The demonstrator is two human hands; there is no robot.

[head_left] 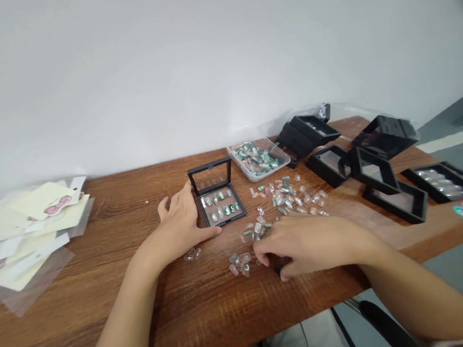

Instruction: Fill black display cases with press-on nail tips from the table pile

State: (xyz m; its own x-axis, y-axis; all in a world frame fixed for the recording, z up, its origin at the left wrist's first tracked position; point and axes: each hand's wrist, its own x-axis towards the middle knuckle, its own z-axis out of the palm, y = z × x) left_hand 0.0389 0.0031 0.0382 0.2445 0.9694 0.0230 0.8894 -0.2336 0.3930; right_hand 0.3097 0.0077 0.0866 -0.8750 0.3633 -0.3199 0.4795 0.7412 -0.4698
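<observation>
Across a wooden table [85, 313], an open black display box [217, 196] serves as landmark. Right of that box sit more black boxes [393, 201] and a clear plastic tray [257, 160] of nails; far left of it lie stacked paper cards [28, 231]. Left hand [179, 222] rests open, fingertips touching the box's near corner. Loose press-on nails [240, 262] scatter just right of the box, pointing every which way. Right hand [310, 245] is nearer them, fingers [269, 246] curled down over the pile's edge; whether they grip one, cannot tell.
</observation>
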